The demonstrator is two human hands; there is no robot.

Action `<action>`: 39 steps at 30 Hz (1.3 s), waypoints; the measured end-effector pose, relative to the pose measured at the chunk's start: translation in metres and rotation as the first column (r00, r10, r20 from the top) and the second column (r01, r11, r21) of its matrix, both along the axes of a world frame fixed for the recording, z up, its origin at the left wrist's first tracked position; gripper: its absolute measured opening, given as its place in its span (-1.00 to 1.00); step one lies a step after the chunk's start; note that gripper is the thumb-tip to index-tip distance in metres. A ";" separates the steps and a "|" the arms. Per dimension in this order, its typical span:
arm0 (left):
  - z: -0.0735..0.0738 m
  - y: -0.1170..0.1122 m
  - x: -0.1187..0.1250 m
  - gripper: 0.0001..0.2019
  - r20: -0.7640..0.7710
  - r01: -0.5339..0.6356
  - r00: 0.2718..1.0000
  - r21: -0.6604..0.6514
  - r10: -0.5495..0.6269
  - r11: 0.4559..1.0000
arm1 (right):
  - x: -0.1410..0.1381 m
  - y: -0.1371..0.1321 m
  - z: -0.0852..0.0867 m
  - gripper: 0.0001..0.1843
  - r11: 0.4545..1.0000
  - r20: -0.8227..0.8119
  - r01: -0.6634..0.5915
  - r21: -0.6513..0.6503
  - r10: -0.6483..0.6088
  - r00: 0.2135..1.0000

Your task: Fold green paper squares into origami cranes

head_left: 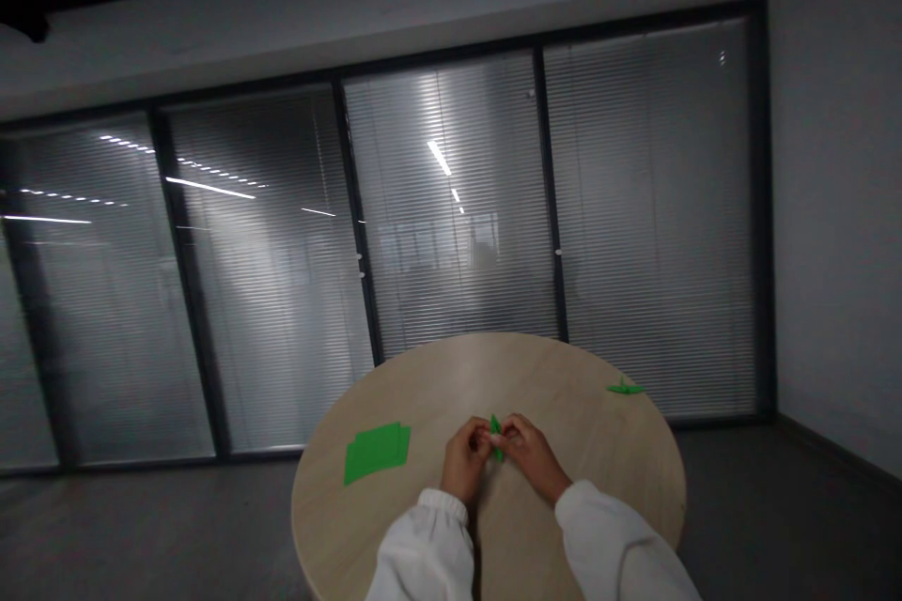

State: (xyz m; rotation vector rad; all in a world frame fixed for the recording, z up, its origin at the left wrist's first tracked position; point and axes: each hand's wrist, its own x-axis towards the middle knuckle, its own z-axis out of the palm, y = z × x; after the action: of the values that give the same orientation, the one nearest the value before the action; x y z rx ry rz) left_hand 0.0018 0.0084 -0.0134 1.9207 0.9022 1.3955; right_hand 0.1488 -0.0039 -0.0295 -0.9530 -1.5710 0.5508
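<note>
A small piece of folded green paper (495,423) is pinched between my two hands, a little above the middle of the table. My left hand (465,460) grips it from the left with thumb and fingers together. From the right, my right hand (530,455) closes on the same paper with its fingertips. Only the upper tip and a lower bit of the paper show; the fingers hide its middle, so its full shape is unclear.
Flat green paper sheets (377,453) lie overlapping on the left of the round wooden table (437,376). A folded green paper figure (625,388), perhaps a crane, sits near the right far edge. Behind stand glass panels with blinds (458,282).
</note>
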 end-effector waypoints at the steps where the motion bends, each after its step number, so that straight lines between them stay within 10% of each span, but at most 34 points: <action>1: 0.001 -0.001 0.000 -0.89 -0.021 -0.011 1.000 0.008 0.011 1.000 | 0.001 0.000 0.000 -0.76 1.000 -0.011 -0.003 -0.001 0.003 1.000; 17: 0.004 -0.004 0.001 -0.84 0.057 0.007 0.998 -0.089 -0.002 0.996 | 0.001 -0.002 0.006 -0.72 0.974 -0.217 -0.224 -0.027 0.213 0.953; 39: 0.002 -0.004 0.003 -0.78 -0.099 -0.017 0.995 -0.063 0.011 0.998 | 0.007 0.005 0.001 -0.66 0.992 -0.173 -0.076 -0.105 0.057 0.983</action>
State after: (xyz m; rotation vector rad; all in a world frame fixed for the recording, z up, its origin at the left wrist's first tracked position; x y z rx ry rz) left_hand 0.0044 0.0048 -0.0119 1.9528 0.9968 1.2732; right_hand 0.1562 0.0010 -0.0283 -0.9138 -1.4345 0.7535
